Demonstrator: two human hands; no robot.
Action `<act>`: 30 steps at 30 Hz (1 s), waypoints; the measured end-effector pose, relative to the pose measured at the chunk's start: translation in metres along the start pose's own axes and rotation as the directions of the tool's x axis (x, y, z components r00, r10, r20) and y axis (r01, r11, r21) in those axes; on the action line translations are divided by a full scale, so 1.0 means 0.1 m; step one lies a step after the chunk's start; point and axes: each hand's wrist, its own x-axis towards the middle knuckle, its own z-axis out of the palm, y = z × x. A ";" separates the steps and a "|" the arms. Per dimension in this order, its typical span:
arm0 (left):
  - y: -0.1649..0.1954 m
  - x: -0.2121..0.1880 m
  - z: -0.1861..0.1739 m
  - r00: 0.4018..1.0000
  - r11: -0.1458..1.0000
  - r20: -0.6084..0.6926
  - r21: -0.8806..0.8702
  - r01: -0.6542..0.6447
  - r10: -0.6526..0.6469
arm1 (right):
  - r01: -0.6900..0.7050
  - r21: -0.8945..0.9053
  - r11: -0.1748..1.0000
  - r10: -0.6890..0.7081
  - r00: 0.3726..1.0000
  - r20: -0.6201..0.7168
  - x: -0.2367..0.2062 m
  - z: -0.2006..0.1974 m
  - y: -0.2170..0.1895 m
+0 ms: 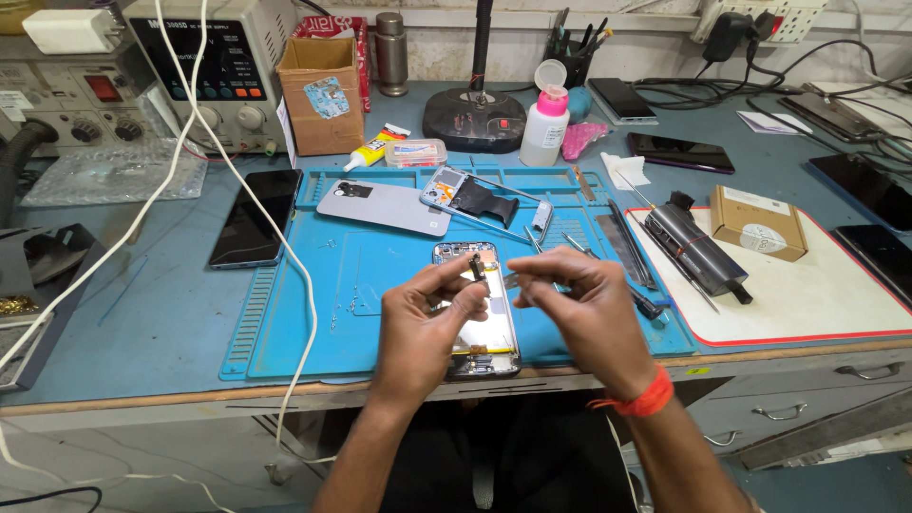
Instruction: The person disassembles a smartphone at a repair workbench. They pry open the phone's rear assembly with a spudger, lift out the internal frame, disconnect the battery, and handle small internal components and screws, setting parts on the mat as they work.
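An opened phone (pixel 478 337) lies face down on the blue repair mat (pixel 380 285), its insides showing. My left hand (pixel 432 323) hovers over it and pinches a small dark part (pixel 476 267) between thumb and fingers. My right hand (pixel 589 309) is just to the right, holding thin metal tweezers (pixel 518 279) whose tips point toward that part. A grey back cover (pixel 385 206) and a removed inner frame (pixel 470 198) lie at the far side of the mat.
A dark phone (pixel 255 218) lies left of the mat. A white pad (pixel 807 294) on the right carries a cardboard box (pixel 757 221) and a black tool roll (pixel 698 249). A liquid bottle (pixel 545 125), glue tube (pixel 373 148), carton (pixel 321 95) and power supply (pixel 214 71) stand behind. White cables (pixel 237 180) cross the left.
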 end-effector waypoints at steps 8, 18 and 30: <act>-0.02 0.01 -0.03 0.998 0.987 0.060 -0.154 0.043 -0.034 | -0.140 0.085 0.987 0.147 0.985 -0.094 -0.03 -0.06 -0.06; 0.05 0.02 -0.04 0.992 0.972 0.112 -0.219 0.088 -0.065 | -0.041 0.181 0.983 0.056 0.995 -0.082 -0.09 0.03 -0.09; 0.02 0.04 -0.03 0.994 0.984 0.046 -0.141 0.107 -0.101 | -0.116 0.115 0.987 0.124 0.990 -0.062 -0.09 0.11 0.26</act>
